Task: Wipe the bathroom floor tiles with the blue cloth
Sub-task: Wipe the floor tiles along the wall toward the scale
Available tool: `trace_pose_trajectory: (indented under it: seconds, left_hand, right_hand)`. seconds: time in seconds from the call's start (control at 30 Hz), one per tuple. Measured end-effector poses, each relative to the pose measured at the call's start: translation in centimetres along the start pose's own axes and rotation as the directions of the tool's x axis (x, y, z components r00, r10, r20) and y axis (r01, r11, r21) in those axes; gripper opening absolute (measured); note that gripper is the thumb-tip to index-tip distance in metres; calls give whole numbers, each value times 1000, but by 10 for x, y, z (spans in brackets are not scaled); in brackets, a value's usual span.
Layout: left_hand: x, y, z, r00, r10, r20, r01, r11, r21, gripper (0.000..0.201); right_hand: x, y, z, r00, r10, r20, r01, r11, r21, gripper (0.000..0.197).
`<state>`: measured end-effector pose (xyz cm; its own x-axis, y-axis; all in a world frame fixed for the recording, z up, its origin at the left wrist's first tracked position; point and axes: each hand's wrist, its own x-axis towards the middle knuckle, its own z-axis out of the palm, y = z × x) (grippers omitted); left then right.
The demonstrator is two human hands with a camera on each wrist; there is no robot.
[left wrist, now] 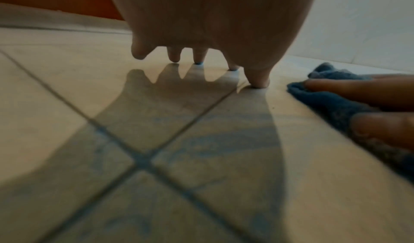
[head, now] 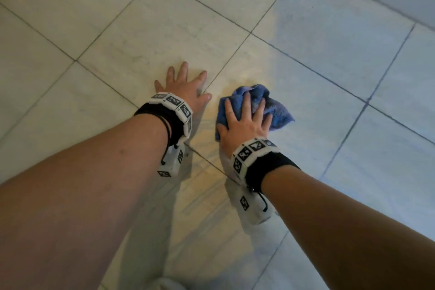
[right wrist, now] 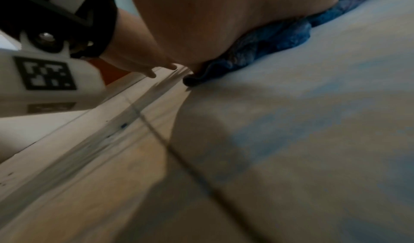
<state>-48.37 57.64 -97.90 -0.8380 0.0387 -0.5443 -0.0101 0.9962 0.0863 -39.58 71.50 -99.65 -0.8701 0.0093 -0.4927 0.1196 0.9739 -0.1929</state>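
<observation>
Both hands are down on the pale floor tiles [head: 141, 19], the largest thing in view, laid in big squares with thin dark grout lines [head: 113, 16] running diagonally. Left hand [head: 186, 85] lies flat with its fingers straight and spread, holding nothing, fingertips [left wrist: 260, 84] touching the tile right at a grout line. Right hand [head: 244, 122], just beside it, presses palm-down with fingers straight and fanned over the blue cloth [head: 277, 113], which is crumpled on the floor under that hand and bulges out past the fingers on the far and right sides. In the left wrist view the cloth's edge [left wrist: 325, 103] sits near the left thumb without touching it. Each wrist carries a white band with black square markers [head: 174, 101] over a black strap [head: 266, 167]
</observation>
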Motion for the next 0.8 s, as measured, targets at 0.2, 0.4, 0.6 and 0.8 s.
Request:
trace_pose_trajectory:
  seconds: [0.2, 0.4, 0.6, 0.8]
  left_hand:
    - [-6, -2, 3, 998, -56, 8, 57, 997, -47, 63]
    - [-13, 28, 6, 1000, -20, 12, 20, 998, -66, 64]
    - [-15, 54, 14, 999, 51, 11, -50, 996, -77, 64]
    - [-10, 60, 13, 997, 71, -1, -71, 997, -10, 63]
  right_hand:
    - [-9, 17, -1, 990, -143, 15, 144, 987, -67, 58]
    - [-23, 127, -18, 992, 116, -51, -117, 993, -14, 57]
    - [-26, 173, -30, 938, 337, -77, -331, 940, 83, 59]
    - [-30, 107, -8, 993, 98, -64, -98, 995, -1, 64]
